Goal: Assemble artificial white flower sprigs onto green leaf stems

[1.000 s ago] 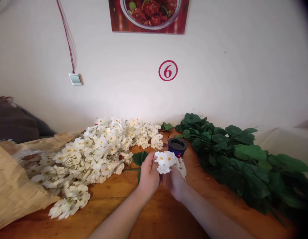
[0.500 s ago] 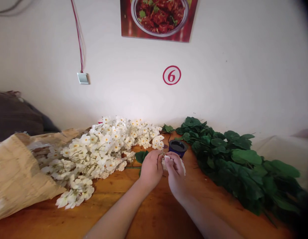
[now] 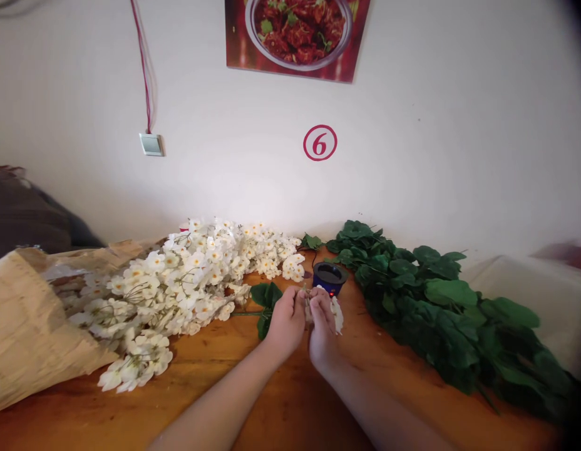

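Note:
Close together over the middle of the table, both my hands are closed with their fingertips meeting. My left hand [image 3: 285, 321] grips a stem with dark green leaves [image 3: 266, 297]; the leaves stick out on its left, and the held part is hidden by the fingers. In my right hand [image 3: 321, 322] is a sprig of white artificial flowers [image 3: 337, 313], whose petals show past the knuckles. A thin pale stem end pokes up between the fingertips. Just beyond the hands stands a small dark-blue pot [image 3: 329, 279] with a black rim and a lit red light.
White artificial flowers [image 3: 191, 269] lie heaped on the left, partly in a brown paper bag [image 3: 41, 332]. Green leaf stems [image 3: 426, 307] are piled along the right. The wooden table [image 3: 196, 382] meets a white wall [image 3: 234, 169]. A dark bag-like thing [image 3: 27, 213] sits far left.
My right hand has turned and shifted slightly left and down, its fingers still against the left hand's. More of the leaves and the pot's red light now show. The camera view has moved slightly.

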The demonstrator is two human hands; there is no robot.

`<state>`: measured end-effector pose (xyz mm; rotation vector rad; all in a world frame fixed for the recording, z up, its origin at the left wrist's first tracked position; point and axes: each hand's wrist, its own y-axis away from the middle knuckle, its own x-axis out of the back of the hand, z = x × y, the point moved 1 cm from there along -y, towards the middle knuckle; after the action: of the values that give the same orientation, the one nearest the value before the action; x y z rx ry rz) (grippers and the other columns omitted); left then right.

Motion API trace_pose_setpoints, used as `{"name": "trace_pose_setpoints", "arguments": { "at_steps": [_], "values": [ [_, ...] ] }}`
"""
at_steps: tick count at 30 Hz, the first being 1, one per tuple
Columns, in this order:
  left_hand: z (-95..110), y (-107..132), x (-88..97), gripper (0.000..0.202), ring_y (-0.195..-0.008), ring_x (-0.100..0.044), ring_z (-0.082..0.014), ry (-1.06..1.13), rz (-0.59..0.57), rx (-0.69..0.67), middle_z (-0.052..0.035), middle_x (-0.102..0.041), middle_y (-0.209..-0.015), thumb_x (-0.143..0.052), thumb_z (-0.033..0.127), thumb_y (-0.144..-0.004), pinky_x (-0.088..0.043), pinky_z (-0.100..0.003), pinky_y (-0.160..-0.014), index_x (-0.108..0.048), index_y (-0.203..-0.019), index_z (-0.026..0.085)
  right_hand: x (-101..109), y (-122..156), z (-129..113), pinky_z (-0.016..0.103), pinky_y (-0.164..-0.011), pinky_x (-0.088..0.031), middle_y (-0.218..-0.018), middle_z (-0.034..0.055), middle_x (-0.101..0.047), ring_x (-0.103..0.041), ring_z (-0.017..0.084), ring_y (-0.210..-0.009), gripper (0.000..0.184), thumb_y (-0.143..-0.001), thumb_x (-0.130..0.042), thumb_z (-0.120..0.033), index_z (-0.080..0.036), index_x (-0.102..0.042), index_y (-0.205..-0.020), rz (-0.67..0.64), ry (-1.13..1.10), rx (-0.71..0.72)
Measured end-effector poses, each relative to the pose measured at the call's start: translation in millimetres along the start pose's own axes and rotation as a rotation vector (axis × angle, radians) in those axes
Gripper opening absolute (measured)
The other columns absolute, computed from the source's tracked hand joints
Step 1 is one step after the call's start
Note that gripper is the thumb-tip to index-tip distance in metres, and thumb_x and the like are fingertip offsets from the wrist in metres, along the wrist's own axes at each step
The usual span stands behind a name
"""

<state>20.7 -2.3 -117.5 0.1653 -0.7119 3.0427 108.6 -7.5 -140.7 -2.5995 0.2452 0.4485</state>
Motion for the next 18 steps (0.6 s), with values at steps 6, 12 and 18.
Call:
{"name": "trace_pose_setpoints", "arguments": {
  "at_steps": [6, 12, 18],
  "values": [
    [4.6, 7.6, -2.6, 0.031, -0.068, -0.050, -0.0135, 0.143, 0.087, 0.019, 0.0014, -0.052, -0.075, -0.039, 0.049, -0.095, -0.041, -0.026, -0.065, -0.046, -0.085, 0.020, -28.0, -3.3, -18.0, 0.031, -0.080, -0.043, -0.084, 0.0008, -0.055, -0.052, 0.018, -0.086, 0.014, -0.085, -0.056, -0.037, -0.026, -0.058, -0.076, 0.107, -0.001, -0.017],
    [7.0, 1.1, 8.7, 0.027, -0.077, -0.057, -0.0146, 0.265, 0.167, 0.081, 0.0006, -0.058, -0.082, -0.041, 0.048, -0.094, -0.046, -0.028, -0.075, -0.046, -0.089, 0.022, -53.2, -13.9, -31.8, 0.029, -0.060, -0.034, -0.070, -0.0031, -0.041, -0.039, 0.015, -0.064, 0.017, -0.081, -0.054, -0.026, -0.023, -0.048, -0.065, 0.001, -0.010, -0.022],
    [-4.8, -7.5, 8.2, 0.034, -0.119, -0.055, -0.0189, 0.495, 0.175, 0.009, -0.0093, -0.063, -0.120, -0.041, 0.038, -0.090, -0.039, -0.033, -0.105, -0.054, -0.113, 0.017, -60.1, -19.1, -17.6, 0.030, -0.071, -0.038, -0.072, -0.0014, -0.044, -0.043, 0.017, -0.073, 0.021, -0.077, -0.053, -0.020, -0.024, -0.045, -0.058, -0.028, -0.009, 0.019]
  ]
}}
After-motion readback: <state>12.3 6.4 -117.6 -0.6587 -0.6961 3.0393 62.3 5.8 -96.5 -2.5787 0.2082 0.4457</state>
